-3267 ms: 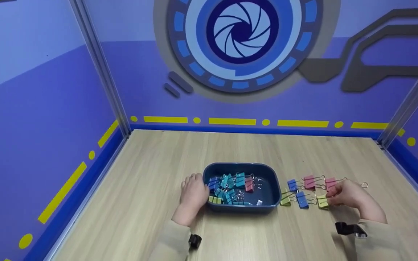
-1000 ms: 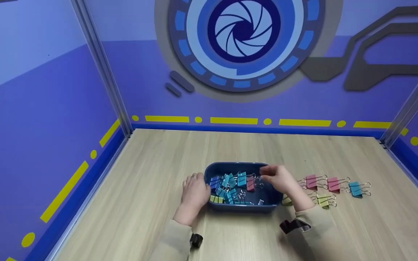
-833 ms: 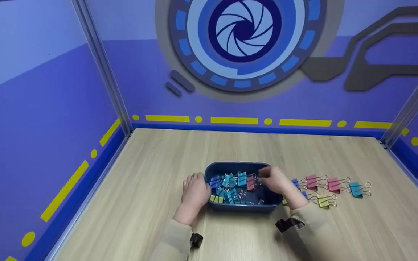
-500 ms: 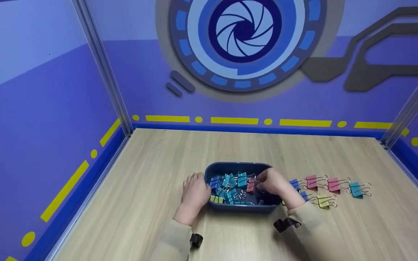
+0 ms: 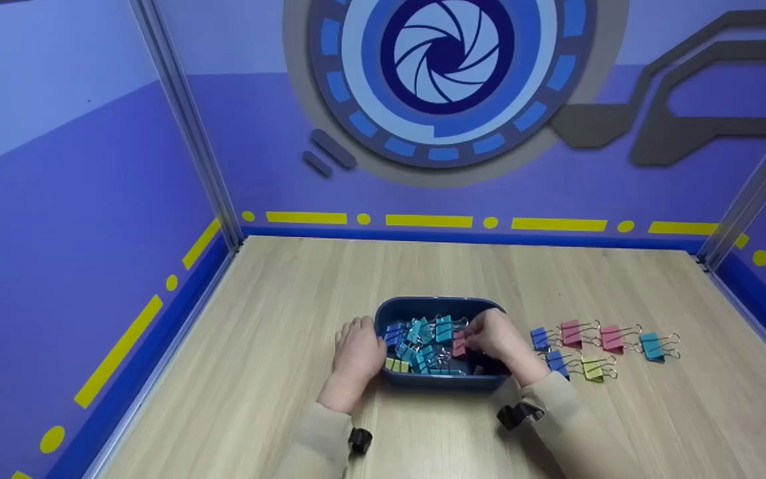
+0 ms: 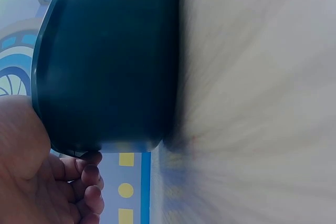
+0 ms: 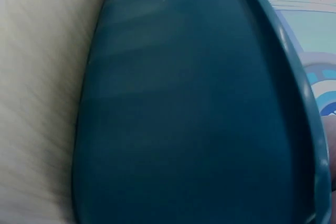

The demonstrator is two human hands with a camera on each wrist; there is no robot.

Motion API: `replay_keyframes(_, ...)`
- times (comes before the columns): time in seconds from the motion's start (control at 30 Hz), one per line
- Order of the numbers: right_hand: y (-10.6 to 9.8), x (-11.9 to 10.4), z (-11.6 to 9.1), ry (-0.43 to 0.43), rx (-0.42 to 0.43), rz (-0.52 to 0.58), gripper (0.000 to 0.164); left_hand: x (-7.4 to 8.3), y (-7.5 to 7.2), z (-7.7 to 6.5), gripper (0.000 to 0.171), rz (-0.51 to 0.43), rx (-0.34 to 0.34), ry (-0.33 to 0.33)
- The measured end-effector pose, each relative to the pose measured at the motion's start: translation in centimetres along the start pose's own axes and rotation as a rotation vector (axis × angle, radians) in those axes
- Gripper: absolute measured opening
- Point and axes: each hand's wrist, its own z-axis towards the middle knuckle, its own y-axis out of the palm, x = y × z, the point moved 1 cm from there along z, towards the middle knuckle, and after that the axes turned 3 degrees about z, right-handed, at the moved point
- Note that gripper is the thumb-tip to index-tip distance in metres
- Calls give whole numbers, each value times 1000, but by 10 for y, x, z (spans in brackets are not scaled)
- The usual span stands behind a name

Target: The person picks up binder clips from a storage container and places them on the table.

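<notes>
A dark blue rectangular box (image 5: 446, 382) holds a pile of binder clips, mostly teal, with blue and yellow ones at the left. My left hand (image 5: 358, 354) grips the box's left rim; in the left wrist view its thumb lies on the rim and its fingers (image 6: 90, 174) curl by the corner. Reaching over the right side into the box, my right hand (image 5: 499, 338) pinches a pink binder clip (image 5: 459, 344) at its wire handles, with the fingertips partly hidden. The box wall (image 7: 184, 108) fills most of the right wrist view and hides that grasp.
Right of the box, binder clips lie in two rows: a blue clip (image 5: 540, 339), pink clips (image 5: 570, 334), a teal clip (image 5: 652, 347) behind, another blue and a yellow clip (image 5: 594, 369) in front. Printed panels (image 5: 124, 166) enclose the wooden table (image 5: 290, 299).
My right hand has moved from the yellow clip in the front row leftward into the box and down to the pink clip. The left hand stays on the rim.
</notes>
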Motion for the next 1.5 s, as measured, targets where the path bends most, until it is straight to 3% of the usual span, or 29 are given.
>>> replay_keyframes(0.4, -13, -1, -7, 28, -74, 92, 10, -1, 1, 2, 23, -1, -4, -3)
replay_keyframes(0.7, -30, -1, -18, -57, -67, 130, 13, -1, 2, 2, 22, -4, -3, 1)
replay_keyframes(0.83, -43, 1, -25, -76, -68, 148, 18, -2, 3, 1, 21, 13, 20, 20)
replay_keyframes(0.97, -57, 4, -34, -22, -51, 158, 21, -2, 3, 1, 20, 19, 32, 23)
replay_keyframes(1.3, -95, 18, -53, 53, -37, 146, 32, -1, 2, 1, 26, -2, 2, 6)
replay_keyframes(1.5, -130, 30, -64, 60, -26, 149, 42, -1, 0, 1, 29, -1, -6, 5)
